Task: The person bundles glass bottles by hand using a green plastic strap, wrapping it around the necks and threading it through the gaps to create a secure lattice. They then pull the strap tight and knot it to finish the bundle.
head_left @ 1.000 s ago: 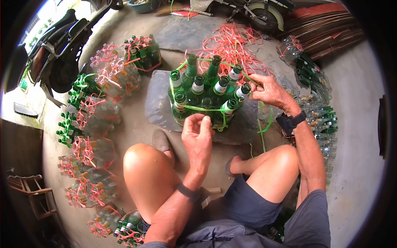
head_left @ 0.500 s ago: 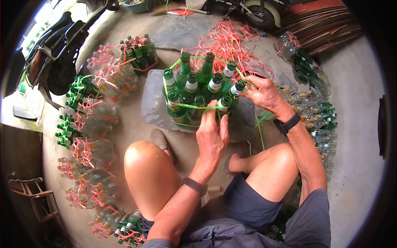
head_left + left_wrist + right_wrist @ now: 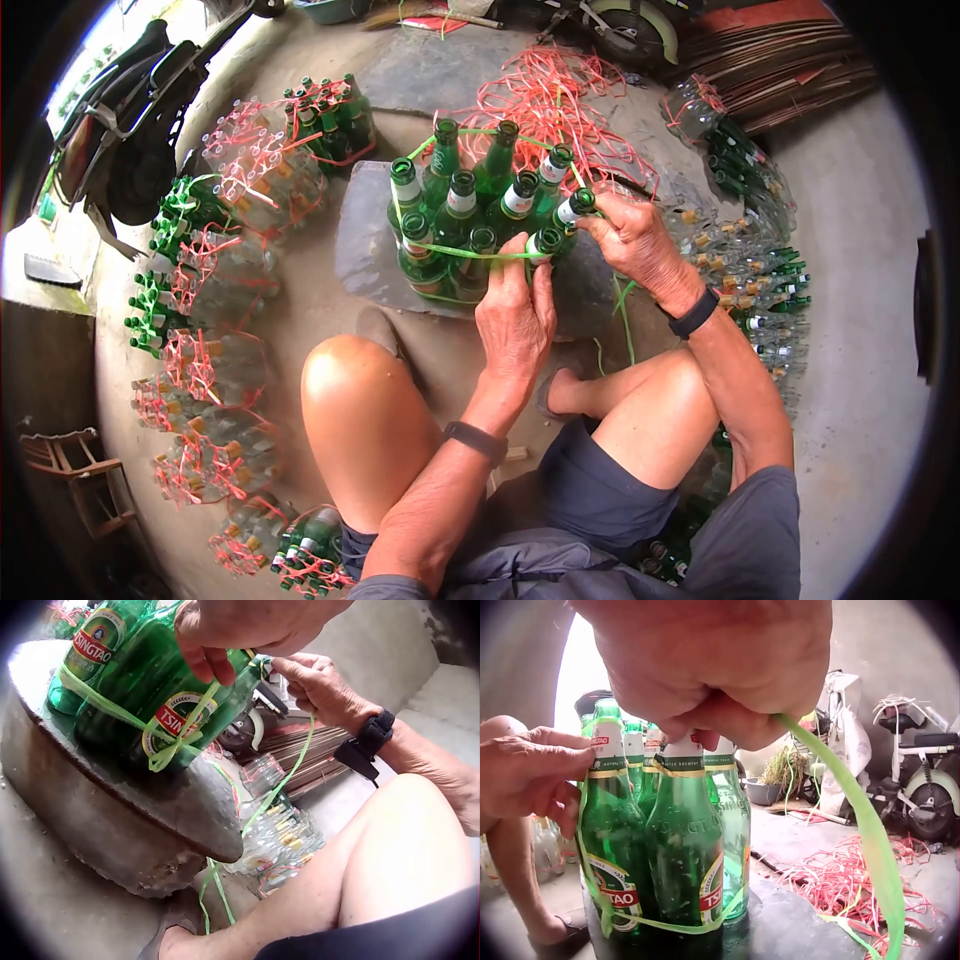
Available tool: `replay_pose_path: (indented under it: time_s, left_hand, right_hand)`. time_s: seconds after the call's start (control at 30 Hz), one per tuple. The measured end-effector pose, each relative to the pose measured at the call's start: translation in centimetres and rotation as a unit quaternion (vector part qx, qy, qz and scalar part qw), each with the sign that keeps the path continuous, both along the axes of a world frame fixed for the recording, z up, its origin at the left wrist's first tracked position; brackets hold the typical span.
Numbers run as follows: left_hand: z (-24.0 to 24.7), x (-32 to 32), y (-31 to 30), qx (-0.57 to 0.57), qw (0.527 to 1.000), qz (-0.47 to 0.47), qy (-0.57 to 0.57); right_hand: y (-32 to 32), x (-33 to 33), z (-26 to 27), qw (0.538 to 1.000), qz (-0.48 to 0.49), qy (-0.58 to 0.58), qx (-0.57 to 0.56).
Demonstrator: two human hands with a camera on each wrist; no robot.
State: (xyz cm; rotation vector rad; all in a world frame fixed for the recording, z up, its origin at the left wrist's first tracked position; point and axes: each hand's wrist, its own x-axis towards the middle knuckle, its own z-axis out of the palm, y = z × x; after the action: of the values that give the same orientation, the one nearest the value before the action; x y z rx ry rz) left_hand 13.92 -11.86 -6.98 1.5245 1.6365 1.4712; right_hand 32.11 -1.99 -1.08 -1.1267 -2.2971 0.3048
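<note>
Several green beer bottles (image 3: 460,215) stand upright in a cluster on a low round stand (image 3: 97,817). A light green plastic strap (image 3: 450,249) runs around their necks, and another band circles them low down, knotted at the front in the left wrist view. My left hand (image 3: 515,315) is at the neck of the front right bottle (image 3: 543,243), pinching the strap there with fingertips against the neck. Beside the adjacent bottle neck, my right hand (image 3: 635,240) grips the strap's free length (image 3: 855,787), which hangs down from it. The palm hides part of that grip.
A tangle of pink strap (image 3: 550,90) lies behind the stand. Bundles of tied bottles (image 3: 225,350) line the left side, and more bottles (image 3: 750,270) lie at right. Motorbikes (image 3: 130,120) and a stack of flat sheets (image 3: 780,70) stand further back.
My left hand has moved up and right from before the bottles to the front right neck. My right hand has drawn the strap in close to the right bottle neck.
</note>
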Motion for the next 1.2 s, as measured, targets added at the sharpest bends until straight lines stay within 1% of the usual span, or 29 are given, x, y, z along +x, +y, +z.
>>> replay_pose_path:
  time_s: [0.13,0.17,0.23,0.27,0.3,0.33,0.37,0.43,0.57,0.63,0.7,0.83,1.13,1.2]
  left_hand:
    - [0.0,0.0,-0.2,-0.021,1.0,-0.006,-0.003]
    - [0.0,0.1,-0.1,-0.015,1.0,-0.005,0.001]
    - [-0.2,0.2,0.1,-0.009,1.0,-0.004,0.004]
    - [-0.7,0.3,0.3,0.016,1.0,0.0,0.017]
    - [-0.8,0.2,0.4,0.039,0.999,0.006,0.03]
    - [-0.8,0.2,0.4,0.039,0.999,0.007,0.029]
    - [-0.8,0.2,0.3,0.024,0.999,-0.001,0.026]
    - [-0.7,0.1,0.4,0.01,1.0,-0.008,0.022]
    - [-1.1,0.2,0.6,0.031,0.999,-0.015,-0.002]
    - [-1.0,0.1,0.5,0.044,0.999,-0.013,-0.012]
    - [-0.7,0.0,0.5,0.032,0.998,-0.028,-0.056]
    - [-0.7,0.0,0.5,0.016,0.997,-0.035,-0.066]
    - [-1.2,0.1,0.7,0.032,0.997,-0.028,-0.069]
    - [-1.5,0.0,0.9,0.049,0.997,-0.037,-0.05]
  right_hand:
    - [-0.9,-0.6,-0.2,0.998,-0.055,-0.012,-0.007]
    - [-1.1,-0.7,-0.3,0.998,-0.055,-0.013,-0.007]
    - [-1.5,-0.8,-0.4,0.994,-0.092,-0.052,0.002]
    - [-1.6,-0.9,-0.6,0.994,-0.092,-0.053,0.002]
    - [-1.7,-1.1,-0.7,0.993,-0.096,-0.062,0.021]
    - [-1.9,-1.2,-0.8,0.992,-0.1,-0.071,0.04]
    - [-2.1,-1.4,-0.7,0.992,-0.099,-0.072,0.039]
    - [-2.5,-1.7,-0.3,0.983,-0.12,-0.124,0.059]
    - [-3.0,-2.2,0.1,0.979,-0.12,-0.147,0.075]
    - [-3.5,-2.5,0.6,0.971,-0.132,-0.189,0.062]
    - [-3.5,-2.5,0.5,0.968,-0.128,-0.204,0.066]
    - [-3.8,-2.6,0.9,0.964,-0.105,-0.234,0.073]
    - [-5.4,-4.0,2.0,0.951,-0.088,-0.286,0.076]
    - [-6.1,-4.4,2.5,0.95,-0.08,-0.293,0.067]
